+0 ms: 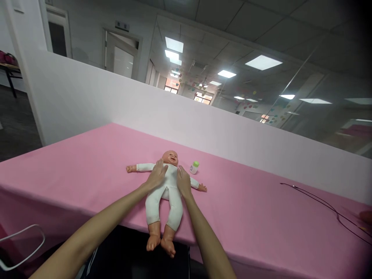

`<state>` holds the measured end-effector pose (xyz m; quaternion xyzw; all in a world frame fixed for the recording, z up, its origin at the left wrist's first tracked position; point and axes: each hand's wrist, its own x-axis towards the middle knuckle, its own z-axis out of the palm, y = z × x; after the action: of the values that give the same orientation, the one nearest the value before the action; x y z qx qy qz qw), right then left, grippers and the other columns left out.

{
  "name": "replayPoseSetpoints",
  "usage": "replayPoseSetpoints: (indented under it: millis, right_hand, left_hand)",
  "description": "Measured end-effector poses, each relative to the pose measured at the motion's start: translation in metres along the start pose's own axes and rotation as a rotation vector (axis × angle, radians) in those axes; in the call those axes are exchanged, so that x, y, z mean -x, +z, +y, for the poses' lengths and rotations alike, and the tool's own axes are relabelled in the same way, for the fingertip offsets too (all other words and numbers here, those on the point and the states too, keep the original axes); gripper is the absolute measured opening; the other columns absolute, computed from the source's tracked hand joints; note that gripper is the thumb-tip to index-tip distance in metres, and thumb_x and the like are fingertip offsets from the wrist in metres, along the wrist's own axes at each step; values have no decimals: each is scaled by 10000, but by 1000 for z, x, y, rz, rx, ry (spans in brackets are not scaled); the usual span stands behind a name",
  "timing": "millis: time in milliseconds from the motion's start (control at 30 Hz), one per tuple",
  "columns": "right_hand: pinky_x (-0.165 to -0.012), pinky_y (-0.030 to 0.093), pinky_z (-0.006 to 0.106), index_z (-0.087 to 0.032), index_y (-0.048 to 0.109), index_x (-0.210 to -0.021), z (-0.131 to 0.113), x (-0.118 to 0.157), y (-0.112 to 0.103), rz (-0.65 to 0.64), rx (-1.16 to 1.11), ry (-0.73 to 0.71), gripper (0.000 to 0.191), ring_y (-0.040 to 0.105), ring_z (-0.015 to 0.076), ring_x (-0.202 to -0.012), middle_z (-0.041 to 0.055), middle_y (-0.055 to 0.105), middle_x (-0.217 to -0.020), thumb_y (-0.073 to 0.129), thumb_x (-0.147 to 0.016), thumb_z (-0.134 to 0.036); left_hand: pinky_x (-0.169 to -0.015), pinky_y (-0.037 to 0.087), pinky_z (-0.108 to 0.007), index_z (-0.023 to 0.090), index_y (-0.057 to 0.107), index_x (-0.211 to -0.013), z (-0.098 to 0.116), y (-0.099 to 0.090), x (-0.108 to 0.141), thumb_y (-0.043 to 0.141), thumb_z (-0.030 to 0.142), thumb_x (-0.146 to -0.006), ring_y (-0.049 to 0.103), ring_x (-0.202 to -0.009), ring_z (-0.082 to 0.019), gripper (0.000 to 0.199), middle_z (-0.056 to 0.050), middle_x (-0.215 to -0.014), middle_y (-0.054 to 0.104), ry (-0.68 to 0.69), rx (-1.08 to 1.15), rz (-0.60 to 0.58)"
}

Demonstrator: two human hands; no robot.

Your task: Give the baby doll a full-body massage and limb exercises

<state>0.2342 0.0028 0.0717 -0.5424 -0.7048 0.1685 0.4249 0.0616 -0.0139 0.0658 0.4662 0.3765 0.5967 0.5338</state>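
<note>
Nearest us, the baby doll's (171,182) bare feet jut past the near edge of the pink-covered surface (244,217); it lies face up, arms spread, in white. Our hands are apart, one on each side of its chest: the left hand (157,176) rests with fingers extended, while we cannot tell whether the right hand (183,181), its fingers partly hidden, grips. Just beyond the right, a small green-lidded bottle (194,167) stands near the doll's shoulder. Behind runs a low white wall (180,120).
</note>
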Motion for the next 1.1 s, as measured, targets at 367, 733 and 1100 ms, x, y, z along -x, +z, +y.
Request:
replayPoseSetpoints:
  millis: [367, 733, 1100]
  right_hand:
    - [-1260, 213, 494, -39, 541, -1466, 94, 13, -14, -138, 648, -9, 615, 429, 354, -1488, 260, 519, -1549, 334, -1076, -468]
    - [-1262, 260, 503, -109, 426, -1580, 61, -6, -16, -78, 254, 75, 791, 336, 322, -1563, 210, 410, -1647, 267, -1046, -672]
    - [-1255, 158, 600, -109, 611, -1412, 85, 16, -22, -131, 650, 22, 534, 440, 405, -1468, 261, 560, -1509, 433, -1063, -472]
  left_hand:
    - [-1296, -19, -474, 102, 508, -1510, -53, -84, -19, 492, 613, -959, 199, -1603, -360, 751, -237, -1663, 369, 214, -1131, 57]
    - [-1296, 87, -460, 203, 630, -1296, -15, -39, -35, 585, 614, -930, 221, -1600, -339, 552, -180, -1619, 465, 76, -578, 26]
    - [-1283, 29, -519, 68, 534, -1478, -55, -77, -30, 474, 635, -968, 236, -1581, -415, 765, -278, -1631, 400, 206, -1203, 12]
